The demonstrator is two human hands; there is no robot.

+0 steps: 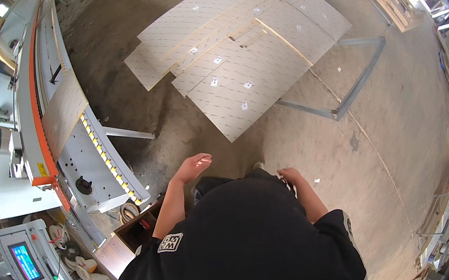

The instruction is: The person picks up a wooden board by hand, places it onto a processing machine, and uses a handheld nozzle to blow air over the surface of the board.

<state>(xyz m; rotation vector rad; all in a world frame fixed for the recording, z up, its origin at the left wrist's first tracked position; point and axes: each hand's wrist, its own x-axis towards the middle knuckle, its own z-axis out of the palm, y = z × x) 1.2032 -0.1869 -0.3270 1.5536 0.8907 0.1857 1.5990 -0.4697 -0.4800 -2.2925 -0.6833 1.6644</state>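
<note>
My left hand point(194, 167) hangs in front of me on the left, its fingers loosely bent and nothing seen in them. On the other side, my right hand point(290, 176) hangs low beside my body, partly hidden by the black shirt; its fingers look loose, and I see nothing held. Neither hand touches anything. Ahead of both lies a stack of large, pale patterned panels point(223, 106) with small white labels. A cut panel piece point(63, 113) rests on the long machine point(100, 160) at my left, away from my left hand.
The machine's orange beam point(35, 109) runs along the left. A control box with a lit screen point(27, 261) stands at lower left, near an open wooden compartment point(136, 230). A grey metal frame point(348, 102) lies on the concrete floor right of the panels. Boards point(392, 9) lie far right.
</note>
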